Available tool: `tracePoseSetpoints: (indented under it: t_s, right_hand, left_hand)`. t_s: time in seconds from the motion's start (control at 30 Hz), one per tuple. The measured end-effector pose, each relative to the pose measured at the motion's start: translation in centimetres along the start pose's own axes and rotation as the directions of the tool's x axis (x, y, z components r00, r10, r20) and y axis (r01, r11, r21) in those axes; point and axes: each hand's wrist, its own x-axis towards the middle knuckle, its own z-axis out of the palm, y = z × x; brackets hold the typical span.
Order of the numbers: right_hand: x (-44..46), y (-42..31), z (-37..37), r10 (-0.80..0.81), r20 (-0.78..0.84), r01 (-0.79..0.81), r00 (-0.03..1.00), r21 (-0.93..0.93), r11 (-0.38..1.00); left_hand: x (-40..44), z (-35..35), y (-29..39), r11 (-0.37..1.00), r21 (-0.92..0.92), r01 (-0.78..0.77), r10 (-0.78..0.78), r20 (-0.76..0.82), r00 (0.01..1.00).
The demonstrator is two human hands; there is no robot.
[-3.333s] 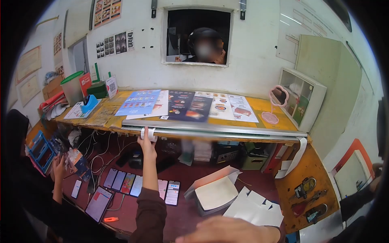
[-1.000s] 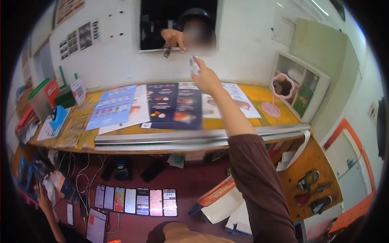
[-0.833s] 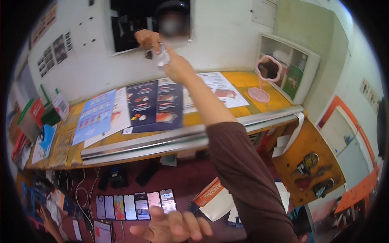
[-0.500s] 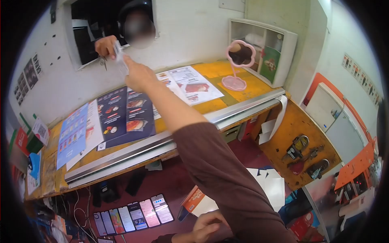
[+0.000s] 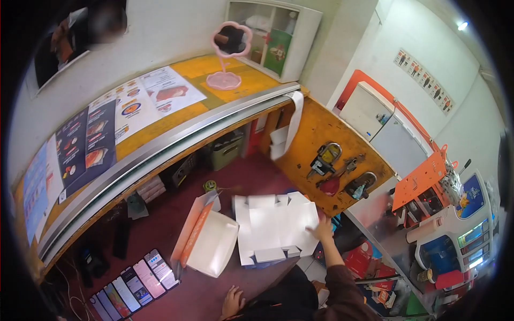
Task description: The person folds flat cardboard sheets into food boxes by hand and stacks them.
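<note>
Seemingly loose, the right hand (image 5: 323,231) meets the edge of white cardboard (image 5: 276,227) — left hand (image 5: 233,303) slack on tabletop (image 5: 206,293).

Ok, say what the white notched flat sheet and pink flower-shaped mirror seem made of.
White notched flat sheet: probably thin card, smooth, satiny, judging by cut flaps and glare. Pink flower-shaped mirror: likely smooth plastic frame, evenly coloured; glass or acrylic face, showing reflections.
</note>
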Motion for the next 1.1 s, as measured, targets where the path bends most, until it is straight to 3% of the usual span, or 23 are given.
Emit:
tracePoseSetpoints:
  t_s: [0.03,0.07,0.17,0.23,0.27,0.3,0.33,0.4,0.47,0.53,0.57,0.67,0.77,0.83,0.87,0.9,0.93,0.97,1.0,1.03,1.07,1.1]
  right_hand:
    - [-2.2,-0.2,-1.3,0.205,0.151,-0.211,0.967,0.024,0.977]
    - [-3.0,-0.1,-0.8,0.207,0.151,-0.214,0.967,0.032,0.976]
    - [-6.1,0.2,1.2,0.087,0.037,-0.092,0.996,0.175,0.980]
    - [-7.1,-0.8,2.0,-0.024,-0.309,0.100,0.951,0.234,0.967]
    - [-7.5,-1.5,1.1,-0.037,-0.299,0.113,0.953,0.241,0.964]
    - [-8.2,-2.6,-1.4,-0.159,-0.215,0.261,0.964,0.631,0.731]
    - [-9.3,-3.9,-4.6,-0.295,-0.185,0.282,0.938,0.900,0.333]
    - [-14.3,-6.3,-16.2,-0.553,-0.232,0.235,0.800,0.970,-0.067]
    - [-19.7,-6.1,-23.1,-0.629,-0.482,0.156,0.610,0.851,-0.501]
    - [-20.5,-5.8,-27.1,-0.691,-0.721,0.175,0.057,0.688,-0.704]
    - [-21.2,-6.0,-28.2,-0.683,-0.727,0.166,0.062,0.683,-0.712]
    - [-22.7,-6.4,-29.0,-0.431,-0.889,0.294,-0.154,0.376,-0.879]
    - [-23.2,-4.7,-28.3,-0.504,-0.864,0.194,-0.024,0.490,-0.850]
    - [-21.7,-3.2,-26.5,-0.687,-0.711,0.068,-0.149,0.686,-0.725]
    - [-21.8,-2.4,-25.0,-0.788,-0.614,0.171,0.044,0.782,-0.600]
    - [-21.7,-1.5,-22.9,-0.833,-0.496,0.238,0.246,0.864,-0.444]
    - [-20.0,-1.2,-19.9,-0.888,-0.252,0.144,0.384,0.967,-0.212]
    - [-19.0,-2.2,-16.1,-0.830,-0.070,-0.034,0.553,0.994,-0.106]
    - [-17.7,-2.8,-11.6,-0.791,-0.019,0.065,0.611,0.998,0.027]
    - [-17.5,-3.0,-8.4,-0.770,0.032,0.145,0.637,0.976,0.161]
    - [-17.5,-2.5,-5.3,-0.771,0.032,0.147,0.636,0.976,0.162]
    - [-18.0,-2.4,-3.7,-0.793,0.131,0.171,0.596,0.944,0.284]
  left_hand:
    - [0.6,0.0,0.4,0.979,-0.044,0.198,-0.201,-0.101,0.974]
    - [2.1,-0.2,0.8,0.981,-0.037,0.192,-0.195,-0.099,0.976]
    - [10.6,-2.0,2.6,0.997,0.031,-0.074,0.075,-0.025,0.997]
    - [17.5,-2.4,3.7,0.983,0.090,-0.160,0.156,0.049,0.987]
    - [20.1,-2.3,4.3,0.973,0.140,-0.185,0.176,0.074,0.981]
    - [21.9,-1.4,4.0,0.963,0.229,-0.140,0.103,0.165,0.981]
    - [23.1,-0.7,3.6,0.941,0.320,-0.105,0.023,0.251,0.968]
    - [24.2,-0.7,3.7,0.947,0.309,-0.083,-0.031,0.349,0.937]
    - [24.8,-0.8,3.4,0.953,0.296,-0.059,-0.084,0.449,0.890]
    - [24.9,-1.2,2.6,0.980,0.168,-0.103,0.016,0.454,0.891]
    - [25.1,-1.5,2.6,0.979,0.179,-0.098,0.005,0.460,0.888]
    - [26.1,-1.7,2.0,0.994,0.107,-0.014,-0.043,0.513,0.857]
    - [26.1,-0.9,0.4,0.980,-0.002,0.197,-0.167,0.520,0.838]
    - [25.9,-1.1,-0.4,0.982,-0.045,0.186,-0.134,0.534,0.835]
    - [26.3,-1.4,-0.5,0.981,-0.085,0.177,-0.103,0.542,0.834]
    - [26.6,-1.8,-0.1,0.979,0.051,0.198,-0.190,0.585,0.788]
    - [26.5,-1.4,0.3,0.980,0.042,0.194,-0.182,0.583,0.792]
    - [25.8,-0.9,0.7,0.999,0.037,0.030,-0.044,0.463,0.885]
    - [25.2,-0.5,1.1,0.989,0.058,-0.133,0.106,0.334,0.936]
    - [25.2,-0.3,1.6,0.999,0.025,-0.041,0.025,0.459,0.888]
    - [25.3,-0.3,1.9,0.999,0.024,-0.041,0.025,0.457,0.889]
    - [25.3,-0.2,2.0,0.997,0.064,-0.035,0.000,0.475,0.880]
